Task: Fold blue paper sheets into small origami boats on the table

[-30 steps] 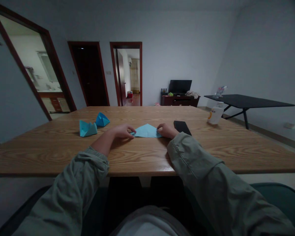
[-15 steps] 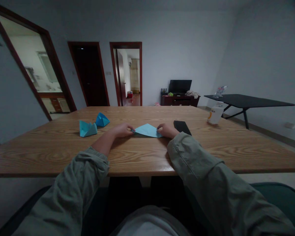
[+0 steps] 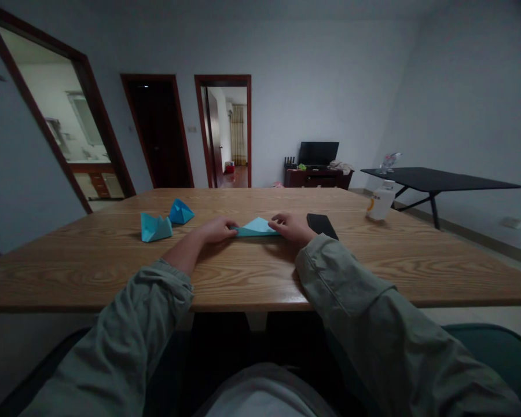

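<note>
A light blue folded paper (image 3: 256,227) lies flat on the wooden table (image 3: 260,272) between my two hands. My left hand (image 3: 217,229) pinches its left corner with curled fingers. My right hand (image 3: 290,226) rests on its right end, fingers bent over the top edge. Two finished blue paper shapes stand to the left: a lighter one (image 3: 155,227) and a darker one (image 3: 181,212) behind it.
A black phone (image 3: 322,225) lies just right of my right hand. A white bottle (image 3: 381,200) stands at the table's far right. Beyond are a dark side table (image 3: 438,178), a TV stand and open doorways.
The paper has gone from a taller triangle to a lower, flatter shape. My right hand moved up and left over its upper edge; my left hand stayed at the left corner.
</note>
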Action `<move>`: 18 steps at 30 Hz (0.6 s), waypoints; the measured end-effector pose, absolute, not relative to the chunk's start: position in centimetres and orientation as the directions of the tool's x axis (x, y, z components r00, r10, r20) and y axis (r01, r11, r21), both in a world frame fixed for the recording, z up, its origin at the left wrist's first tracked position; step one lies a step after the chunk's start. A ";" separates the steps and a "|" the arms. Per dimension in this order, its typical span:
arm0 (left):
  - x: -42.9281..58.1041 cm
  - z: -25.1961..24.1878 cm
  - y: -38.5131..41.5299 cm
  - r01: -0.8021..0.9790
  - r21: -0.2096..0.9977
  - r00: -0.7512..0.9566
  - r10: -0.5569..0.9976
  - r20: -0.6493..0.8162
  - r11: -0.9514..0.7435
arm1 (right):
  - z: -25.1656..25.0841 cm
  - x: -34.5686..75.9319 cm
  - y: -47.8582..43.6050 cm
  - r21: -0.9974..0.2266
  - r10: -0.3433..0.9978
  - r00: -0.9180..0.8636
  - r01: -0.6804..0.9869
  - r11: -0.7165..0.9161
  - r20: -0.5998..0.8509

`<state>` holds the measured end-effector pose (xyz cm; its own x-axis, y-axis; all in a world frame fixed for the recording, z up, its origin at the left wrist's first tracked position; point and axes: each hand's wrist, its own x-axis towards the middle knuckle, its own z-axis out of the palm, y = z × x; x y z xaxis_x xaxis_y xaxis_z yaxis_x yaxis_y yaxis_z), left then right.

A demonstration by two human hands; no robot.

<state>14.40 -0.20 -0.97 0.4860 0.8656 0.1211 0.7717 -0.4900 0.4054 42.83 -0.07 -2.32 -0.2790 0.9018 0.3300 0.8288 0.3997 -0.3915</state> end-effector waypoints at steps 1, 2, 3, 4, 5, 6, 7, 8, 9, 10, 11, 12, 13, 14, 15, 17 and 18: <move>14.4 -1.0 -0.2 0.766 0.411 0.489 0.863 0.125 -0.494 | -2.3 42.7 -0.2 -0.402 0.894 -0.322 0.808 0.431 0.311; 14.4 -1.0 -0.2 0.762 0.415 0.493 0.861 0.128 -0.498 | -2.4 42.6 -0.2 -0.411 0.890 -0.356 0.793 0.449 0.286; 14.4 -1.0 -0.2 0.761 0.416 0.492 0.861 0.130 -0.498 | -2.5 42.6 -0.3 -0.417 0.887 -0.380 0.785 0.459 0.261; 14.4 -1.0 -0.2 0.762 0.416 0.489 0.862 0.133 -0.496 | -2.6 42.5 -0.3 -0.418 0.888 -0.391 0.784 0.459 0.243; 14.4 -1.1 -0.1 0.767 0.416 0.480 0.867 0.134 -0.489 | -2.7 42.5 -0.3 -0.417 0.890 -0.392 0.787 0.455 0.231; 14.3 -1.1 0.0 0.772 0.418 0.469 0.873 0.135 -0.479 | -2.8 42.5 -0.3 -0.414 0.893 -0.386 0.792 0.449 0.229; 14.3 -1.2 0.1 0.776 0.423 0.456 0.879 0.137 -0.468 | -2.9 42.5 -0.2 -0.411 0.896 -0.375 0.798 0.442 0.237; 14.2 -1.3 0.2 0.779 0.430 0.442 0.886 0.141 -0.456 | -3.0 42.6 -0.1 -0.408 0.899 -0.361 0.803 0.435 0.248; 14.2 -1.4 0.4 0.782 0.437 0.429 0.892 0.142 -0.445 | -3.0 42.6 -0.1 -0.408 0.901 -0.348 0.806 0.429 0.260; 14.1 -1.5 0.5 0.785 0.441 0.417 0.897 0.143 -0.436 | -3.0 42.7 0.0 -0.409 0.901 -0.339 0.807 0.426 0.270; 14.1 -1.6 0.6 0.787 0.445 0.408 0.901 0.144 -0.427 | -3.0 42.8 0.1 -0.408 0.903 -0.331 0.810 0.421 0.275; 14.0 -1.8 0.6 0.788 0.450 0.402 0.905 0.142 -0.420 | -3.0 42.8 0.1 -0.405 0.905 -0.323 0.815 0.415 0.277; 14.0 -1.9 0.7 0.787 0.458 0.396 0.907 0.139 -0.414 | -2.9 42.8 0.1 -0.400 0.908 -0.315 0.821 0.407 0.278; 14.0 -2.0 0.7 0.781 0.471 0.394 0.909 0.136 -0.409 | -2.9 42.8 0.1 -0.395 0.911 -0.306 0.828 0.398 0.276; 14.1 -2.1 0.7 0.774 0.490 0.390 0.912 0.132 -0.402 | -2.8 42.8 0.0 -0.390 0.915 -0.299 0.835 0.388 0.271; 14.1 -2.3 0.8 0.760 0.528 0.372 0.920 0.127 -0.380 | -2.6 42.8 -0.2 -0.383 0.919 -0.291 0.843 0.378 0.266; 14.1 -2.3 0.8 0.759 0.536 0.360 0.924 0.128 -0.370 | -2.5 42.7 -0.3 -0.384 0.920 -0.291 0.843 0.376 0.263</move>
